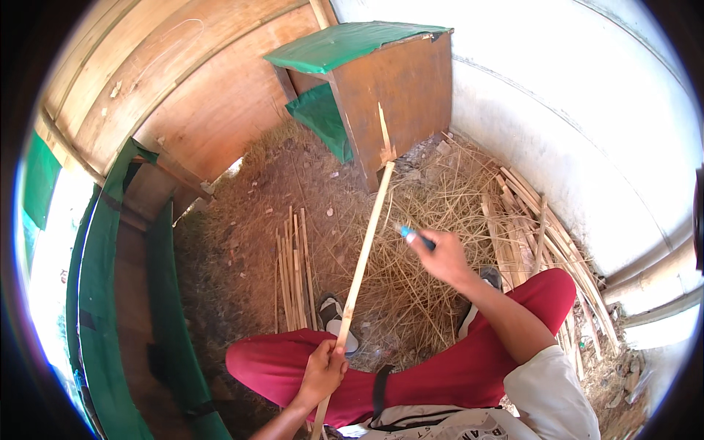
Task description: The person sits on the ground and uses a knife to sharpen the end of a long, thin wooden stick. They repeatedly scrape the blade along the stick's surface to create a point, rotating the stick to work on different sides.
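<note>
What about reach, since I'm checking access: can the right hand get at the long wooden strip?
Likely yes: the right hand, gripping a blue-tipped tool, is near the strip, nothing visibly blocking.

The left hand point(323, 375) grips 1 long pale wooden strip point(364, 253); the right hand point(442, 258) holds 1 blurred blue tool point(419, 238) beside it. Shavings point(411, 293) litter the ground point(253, 194), with thin sticks point(295, 271) lying near the left knee point(257, 357).

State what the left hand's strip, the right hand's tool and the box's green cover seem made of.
Strip: wood or bamboo, apparently unfinished, by its bare straw colour.
Tool: visible part probably plastic, by its blue-and-dark colouring; blur hides its finish.
Green cover: likely plastic sheeting or coated fabric, slightly glossy, by its folds and sheen.
</note>
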